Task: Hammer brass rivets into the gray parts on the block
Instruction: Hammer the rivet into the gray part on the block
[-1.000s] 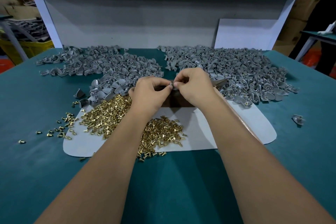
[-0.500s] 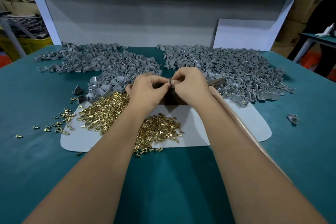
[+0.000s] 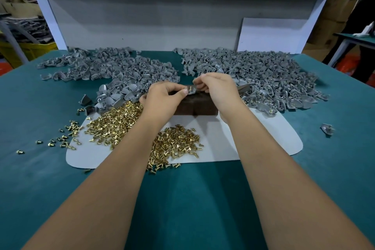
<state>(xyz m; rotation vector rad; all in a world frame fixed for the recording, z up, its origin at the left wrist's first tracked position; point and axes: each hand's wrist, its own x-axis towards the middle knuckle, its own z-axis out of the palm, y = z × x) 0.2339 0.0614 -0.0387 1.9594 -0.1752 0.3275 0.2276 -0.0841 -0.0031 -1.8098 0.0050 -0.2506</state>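
Observation:
A dark brown block (image 3: 194, 106) stands on a white mat (image 3: 263, 144). On its top edge lies a gray part (image 3: 192, 91) with a brass rivet (image 3: 190, 87) standing upright in it. My left hand (image 3: 164, 97) pinches the part from the left with thumb and forefinger. My right hand (image 3: 219, 91) is curled, its fingertips at the part's far right side. A gray metal hammer head (image 3: 244, 87) pokes out beside its palm; the handle is hidden under my forearm.
Loose brass rivets (image 3: 115, 122) lie heaped on the mat's left and between my forearms (image 3: 176, 144). Piles of gray parts spread behind the block at left (image 3: 113, 67) and right (image 3: 274, 75). One stray gray part (image 3: 327, 129) lies far right on the green tabletop (image 3: 192, 199).
My hands have drawn slightly apart and lowered onto the block. The block's front face and the upright rivet now show between them.

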